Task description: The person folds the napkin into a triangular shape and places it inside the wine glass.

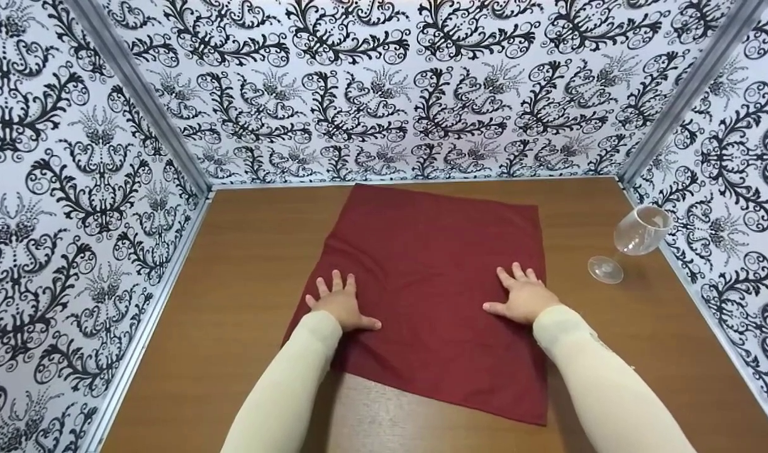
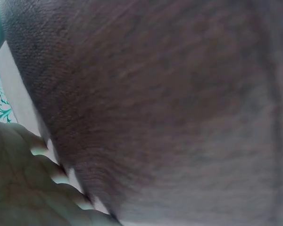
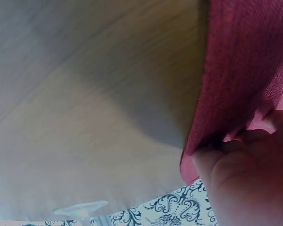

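A dark red cloth napkin (image 1: 440,251) lies spread over the wooden table, slightly creased on its left side. On its left part rests my left hand (image 1: 341,308), palm down with fingers spread and the thumb pointing inward. My right hand (image 1: 523,301) lies on the right part near the edge, its fingers likewise spread. In the right wrist view, the fingers of my right hand (image 3: 250,174) touch the red cloth (image 3: 240,66) beside its border. The left wrist view shows my left hand (image 2: 28,188) at the lower left, against a dark, blurred surface.
A clear stemmed wine glass (image 1: 641,233) stands on the right side of the table, near the wall. Wooden tabletop (image 1: 233,283) surrounds the cloth. Patterned black-and-white walls (image 1: 384,88) with grey metal corner posts (image 1: 685,88) enclose the back and both sides.
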### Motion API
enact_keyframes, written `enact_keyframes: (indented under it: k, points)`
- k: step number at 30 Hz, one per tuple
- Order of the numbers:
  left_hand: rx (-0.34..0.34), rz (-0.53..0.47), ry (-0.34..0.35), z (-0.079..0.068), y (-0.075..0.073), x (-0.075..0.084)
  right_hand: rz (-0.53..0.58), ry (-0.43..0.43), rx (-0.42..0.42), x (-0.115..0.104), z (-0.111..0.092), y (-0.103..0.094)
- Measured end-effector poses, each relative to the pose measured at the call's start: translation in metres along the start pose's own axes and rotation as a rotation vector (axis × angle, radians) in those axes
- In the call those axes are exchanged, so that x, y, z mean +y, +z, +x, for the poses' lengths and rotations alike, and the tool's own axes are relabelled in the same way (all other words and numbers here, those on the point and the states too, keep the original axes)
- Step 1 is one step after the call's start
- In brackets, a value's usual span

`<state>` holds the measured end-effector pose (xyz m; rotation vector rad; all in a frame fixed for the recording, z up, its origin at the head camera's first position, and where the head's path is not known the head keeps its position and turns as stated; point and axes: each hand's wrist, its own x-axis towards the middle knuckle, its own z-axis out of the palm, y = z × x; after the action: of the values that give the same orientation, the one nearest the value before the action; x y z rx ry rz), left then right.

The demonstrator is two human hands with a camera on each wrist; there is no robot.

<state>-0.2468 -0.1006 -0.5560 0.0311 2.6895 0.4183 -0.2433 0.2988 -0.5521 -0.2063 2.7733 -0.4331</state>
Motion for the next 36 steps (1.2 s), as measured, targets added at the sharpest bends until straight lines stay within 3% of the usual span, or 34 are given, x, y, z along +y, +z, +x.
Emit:
enact_keyframes:
  k: [4,9,18,36]
  points:
    - [0.014,0.017,0.003,0.001,-0.002,-0.001,-0.002,0.005,0.002,0.0,-0.003,0.002]
    - [0.018,0.012,-0.059,-0.007,-0.004,0.01,-0.003,0.007,-0.009,0.001,-0.002,0.005]
    - [-0.04,-0.03,-0.145,-0.02,0.001,0.025,0.005,0.028,-0.014,0.003,-0.001,0.008]
    - [-0.036,-0.027,-0.116,-0.011,-0.001,0.021,-0.037,0.076,-0.029,-0.01,-0.008,0.003]
